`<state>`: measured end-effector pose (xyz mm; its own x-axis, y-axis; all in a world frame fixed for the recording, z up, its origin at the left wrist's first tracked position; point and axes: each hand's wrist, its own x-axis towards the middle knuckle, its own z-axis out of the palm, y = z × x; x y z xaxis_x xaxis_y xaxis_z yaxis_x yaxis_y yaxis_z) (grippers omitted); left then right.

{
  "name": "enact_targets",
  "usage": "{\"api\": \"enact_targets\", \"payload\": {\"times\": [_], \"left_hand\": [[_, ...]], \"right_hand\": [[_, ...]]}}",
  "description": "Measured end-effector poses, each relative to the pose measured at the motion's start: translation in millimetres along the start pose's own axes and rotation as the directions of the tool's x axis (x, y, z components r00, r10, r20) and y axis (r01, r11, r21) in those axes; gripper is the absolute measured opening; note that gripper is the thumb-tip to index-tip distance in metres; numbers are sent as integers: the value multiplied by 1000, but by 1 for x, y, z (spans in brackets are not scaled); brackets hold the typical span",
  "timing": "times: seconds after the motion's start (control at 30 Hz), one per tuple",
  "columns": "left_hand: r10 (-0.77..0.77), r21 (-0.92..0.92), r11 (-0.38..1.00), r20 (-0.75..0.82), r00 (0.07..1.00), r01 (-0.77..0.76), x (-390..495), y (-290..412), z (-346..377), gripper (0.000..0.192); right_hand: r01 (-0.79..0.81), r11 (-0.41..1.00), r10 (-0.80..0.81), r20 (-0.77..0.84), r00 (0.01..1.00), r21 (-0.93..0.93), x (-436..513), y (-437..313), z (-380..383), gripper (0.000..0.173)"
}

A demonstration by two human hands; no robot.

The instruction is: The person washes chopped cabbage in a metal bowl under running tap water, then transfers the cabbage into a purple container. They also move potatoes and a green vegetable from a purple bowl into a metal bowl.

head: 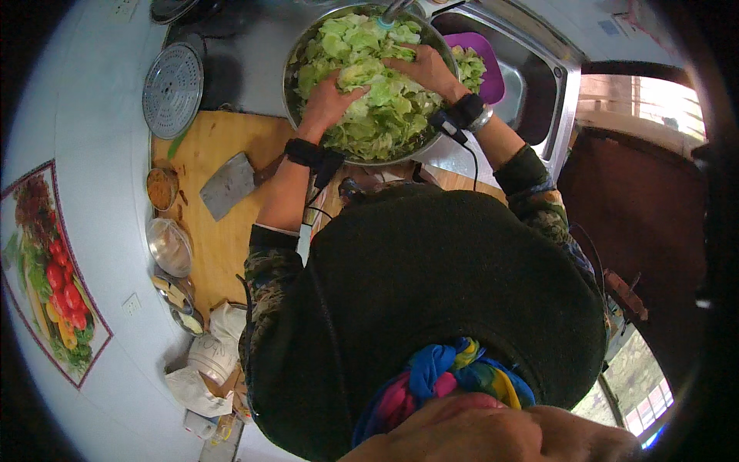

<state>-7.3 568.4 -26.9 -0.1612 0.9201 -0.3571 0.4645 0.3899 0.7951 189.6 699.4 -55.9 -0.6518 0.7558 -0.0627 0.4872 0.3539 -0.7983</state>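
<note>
A large round metal basin is heaped with torn, pale green leafy vegetable that looks like lettuce or cabbage. At the left of the heap, my left hand has its thumb and fingers spread around some leaves. My right hand reaches in from the right, its fingers curved over leaves near the middle; some fingertips are hidden. A faucet spout hangs over the basin's far edge. Right beside the basin, a purple plastic basin holds more leaves.
A metal sink lies at the right. On the wooden board at the left rest a cleaver and a bowl of orange-brown powder. A perforated metal steamer plate leans by the wall, with several bowls along the board's edge.
</note>
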Motion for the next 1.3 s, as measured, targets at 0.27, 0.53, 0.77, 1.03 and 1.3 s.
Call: {"api": "enact_targets", "payload": {"times": [0.27,0.53,0.77,1.03,1.3], "left_hand": [[177,239,954,33,984,-179,-4,-14,12,94],[238,488,829,136,962,-274,-28,-3,48,65],[177,468,864,66,982,-187,-40,-4,76,49],[13,521,853,20,1000,-21,-40,-1,105,50],[-39,486,873,-34,999,51,-46,-2,118,48]], "right_hand": [[270,812,-189,204,961,-517,-10,-22,16,68],[-13,991,32,-149,988,130,-43,54,-73,23],[-532,846,533,118,838,-39,-141,256,-78,25],[-596,798,508,430,746,90,-136,330,-18,29],[-578,815,463,646,607,-42,-114,303,-13,52]]}}
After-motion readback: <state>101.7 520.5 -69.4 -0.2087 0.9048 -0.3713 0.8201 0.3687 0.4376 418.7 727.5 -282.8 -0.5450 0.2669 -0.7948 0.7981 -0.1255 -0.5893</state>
